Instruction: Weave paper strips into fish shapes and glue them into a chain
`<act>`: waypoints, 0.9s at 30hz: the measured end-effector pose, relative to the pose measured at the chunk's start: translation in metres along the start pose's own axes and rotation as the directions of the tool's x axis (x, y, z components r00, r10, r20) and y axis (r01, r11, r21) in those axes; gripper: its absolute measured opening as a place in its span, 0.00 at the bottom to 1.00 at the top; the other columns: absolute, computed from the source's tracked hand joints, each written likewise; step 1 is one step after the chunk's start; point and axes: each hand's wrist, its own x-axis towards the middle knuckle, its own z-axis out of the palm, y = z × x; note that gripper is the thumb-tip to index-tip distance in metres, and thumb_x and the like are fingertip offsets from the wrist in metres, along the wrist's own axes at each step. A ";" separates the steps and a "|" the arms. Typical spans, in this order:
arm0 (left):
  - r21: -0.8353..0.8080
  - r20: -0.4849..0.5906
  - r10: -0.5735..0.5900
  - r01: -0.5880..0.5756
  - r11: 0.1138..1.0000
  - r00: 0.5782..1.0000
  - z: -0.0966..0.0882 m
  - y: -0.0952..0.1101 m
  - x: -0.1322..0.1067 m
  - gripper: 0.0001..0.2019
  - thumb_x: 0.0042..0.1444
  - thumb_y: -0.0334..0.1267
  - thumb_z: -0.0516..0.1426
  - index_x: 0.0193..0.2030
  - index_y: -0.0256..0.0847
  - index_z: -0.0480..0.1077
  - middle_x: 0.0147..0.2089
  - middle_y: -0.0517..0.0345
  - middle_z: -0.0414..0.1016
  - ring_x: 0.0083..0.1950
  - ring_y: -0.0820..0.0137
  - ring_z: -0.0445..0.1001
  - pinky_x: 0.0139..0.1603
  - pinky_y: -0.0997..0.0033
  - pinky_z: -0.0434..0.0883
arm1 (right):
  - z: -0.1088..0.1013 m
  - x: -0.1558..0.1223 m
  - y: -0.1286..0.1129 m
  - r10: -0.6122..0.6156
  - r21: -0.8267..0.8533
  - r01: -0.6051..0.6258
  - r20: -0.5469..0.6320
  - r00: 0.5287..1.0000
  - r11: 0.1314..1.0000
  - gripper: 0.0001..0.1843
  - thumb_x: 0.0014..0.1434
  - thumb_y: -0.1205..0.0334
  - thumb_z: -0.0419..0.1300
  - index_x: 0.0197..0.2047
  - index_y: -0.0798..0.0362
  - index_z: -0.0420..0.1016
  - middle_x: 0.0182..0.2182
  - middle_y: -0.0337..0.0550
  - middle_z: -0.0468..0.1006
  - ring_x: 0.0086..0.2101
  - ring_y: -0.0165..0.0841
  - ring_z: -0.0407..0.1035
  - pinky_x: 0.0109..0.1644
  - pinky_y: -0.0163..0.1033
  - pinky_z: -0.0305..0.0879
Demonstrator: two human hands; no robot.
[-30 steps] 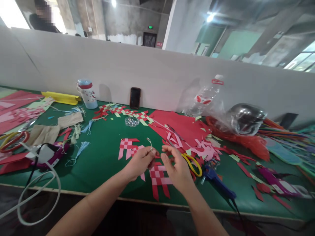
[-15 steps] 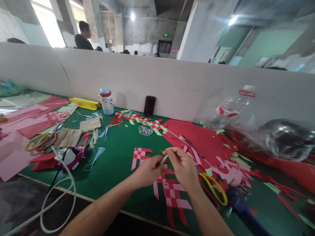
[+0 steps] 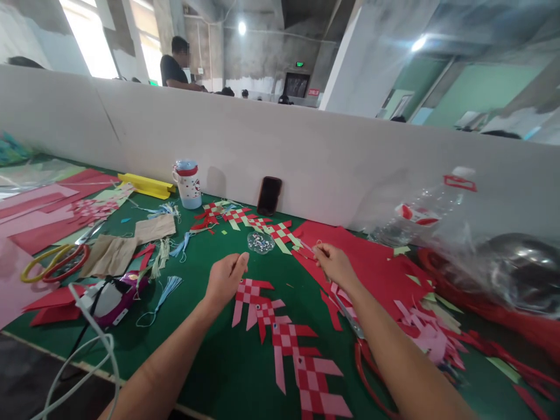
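Note:
My left hand (image 3: 227, 279) is closed, thumb pressed against the curled fingers, above the green table; anything inside it is hidden. My right hand (image 3: 336, 263) pinches something thin that I cannot make out, over the edge of the red paper (image 3: 371, 256). Several woven red-and-pink paper fish with small eyes lie between and below my hands, among them one fish (image 3: 311, 379) near the front. A clear dish of tiny eyes (image 3: 261, 242) sits just beyond my left hand. Red-handled scissors (image 3: 365, 361) lie partly under my right forearm.
Green-and-red woven fish (image 3: 236, 217) lie at the back, near a phone (image 3: 269, 195) and a cup (image 3: 188, 185). Blue tassels (image 3: 164, 294), a purple device (image 3: 120, 300) with a cable and yellow-and-red scissors (image 3: 55, 262) are left. A plastic bottle (image 3: 420, 213) and paper scraps lie right.
My hands, earlier together around a small pale green piece, have moved apart, left hand leftward, right hand rightward and up. The pale green piece is no longer visible. The view has shifted slightly.

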 end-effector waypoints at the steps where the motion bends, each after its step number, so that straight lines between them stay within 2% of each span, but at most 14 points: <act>1: 0.028 -0.020 0.023 -0.023 0.999 1.000 0.001 -0.005 0.002 0.22 0.65 0.49 0.44 0.23 0.41 0.63 0.23 0.60 0.66 0.27 0.71 0.66 0.31 0.72 0.60 | 0.001 0.011 0.001 0.008 -0.035 -0.007 0.008 1.000 0.999 0.15 0.62 0.51 0.51 0.33 0.53 0.71 0.22 0.36 0.73 0.21 0.29 0.68 0.24 0.33 0.60; 4: 0.092 -0.021 0.107 -0.105 0.990 0.994 0.005 -0.014 0.004 0.21 0.64 0.48 0.46 0.24 0.42 0.65 0.25 0.58 0.68 0.31 0.69 0.68 0.36 0.71 0.62 | 0.006 0.041 0.004 0.022 -0.146 -0.019 0.023 0.999 0.989 0.15 0.65 0.52 0.54 0.38 0.55 0.72 0.27 0.36 0.73 0.23 0.26 0.67 0.28 0.34 0.65; 7: 0.124 -0.012 0.173 -0.170 0.978 0.985 0.007 -0.018 0.004 0.18 0.65 0.45 0.47 0.26 0.43 0.66 0.27 0.57 0.70 0.35 0.68 0.69 0.40 0.70 0.65 | 0.018 0.065 0.005 0.007 -0.254 0.001 0.032 0.999 0.967 0.15 0.65 0.52 0.56 0.44 0.56 0.72 0.35 0.40 0.75 0.32 0.29 0.71 0.37 0.39 0.70; 9: 0.141 -0.037 0.192 -0.185 0.973 0.981 0.009 -0.020 0.005 0.13 0.64 0.41 0.48 0.31 0.43 0.68 0.32 0.55 0.72 0.38 0.66 0.70 0.43 0.68 0.66 | 0.028 0.077 0.004 -0.021 -0.313 0.037 0.054 0.998 0.949 0.15 0.65 0.53 0.57 0.46 0.56 0.72 0.41 0.43 0.76 0.37 0.32 0.72 0.42 0.43 0.71; 11: 0.171 -0.094 0.198 -0.180 0.969 0.976 0.010 -0.022 0.006 0.08 0.62 0.36 0.50 0.41 0.43 0.69 0.40 0.52 0.73 0.45 0.64 0.70 0.48 0.64 0.67 | 0.041 0.087 0.000 -0.055 -0.358 0.084 0.089 0.994 0.930 0.15 0.65 0.54 0.57 0.48 0.55 0.72 0.44 0.44 0.75 0.40 0.34 0.72 0.45 0.45 0.71; 13: 0.223 -0.162 0.207 -0.168 0.960 0.965 0.012 -0.026 0.006 0.13 0.59 0.32 0.51 0.50 0.43 0.67 0.48 0.50 0.72 0.52 0.61 0.69 0.53 0.59 0.67 | 0.054 0.096 -0.006 -0.088 -0.396 0.130 0.122 0.989 0.909 0.15 0.64 0.55 0.57 0.50 0.55 0.71 0.46 0.45 0.75 0.42 0.35 0.72 0.46 0.46 0.71; 16: 0.293 -0.221 0.234 -0.164 0.942 0.947 0.013 -0.030 0.008 0.19 0.57 0.28 0.52 0.55 0.43 0.64 0.52 0.49 0.69 0.56 0.59 0.67 0.57 0.54 0.66 | 0.070 0.109 -0.015 -0.125 -0.450 0.180 0.149 0.981 0.875 0.16 0.65 0.54 0.57 0.51 0.55 0.71 0.48 0.46 0.74 0.44 0.36 0.71 0.48 0.48 0.70; 18: 0.308 -0.233 0.251 -0.174 0.935 0.940 0.013 -0.030 0.009 0.20 0.56 0.27 0.52 0.55 0.44 0.64 0.53 0.49 0.69 0.56 0.59 0.66 0.58 0.53 0.66 | 0.077 0.113 -0.019 -0.146 -0.491 0.201 0.149 0.978 0.847 0.19 0.65 0.53 0.56 0.55 0.54 0.69 0.52 0.49 0.72 0.49 0.40 0.68 0.52 0.52 0.66; 22: 0.316 -0.235 0.267 -0.187 0.930 0.934 0.012 -0.029 0.010 0.20 0.56 0.26 0.52 0.55 0.44 0.64 0.52 0.49 0.69 0.55 0.59 0.67 0.58 0.53 0.66 | 0.089 0.107 -0.016 -0.154 -0.563 0.228 0.177 0.972 0.794 0.30 0.62 0.48 0.54 0.64 0.50 0.61 0.63 0.54 0.62 0.60 0.52 0.55 0.58 0.59 0.57; 27: 0.293 -0.220 0.254 -0.185 0.938 0.942 0.012 -0.028 0.010 0.19 0.57 0.26 0.51 0.54 0.44 0.65 0.52 0.49 0.69 0.56 0.59 0.66 0.57 0.53 0.65 | 0.096 0.094 -0.005 -0.133 -0.591 0.267 0.261 0.956 0.761 0.32 0.62 0.49 0.50 0.68 0.49 0.56 0.66 0.51 0.57 0.62 0.50 0.52 0.60 0.59 0.55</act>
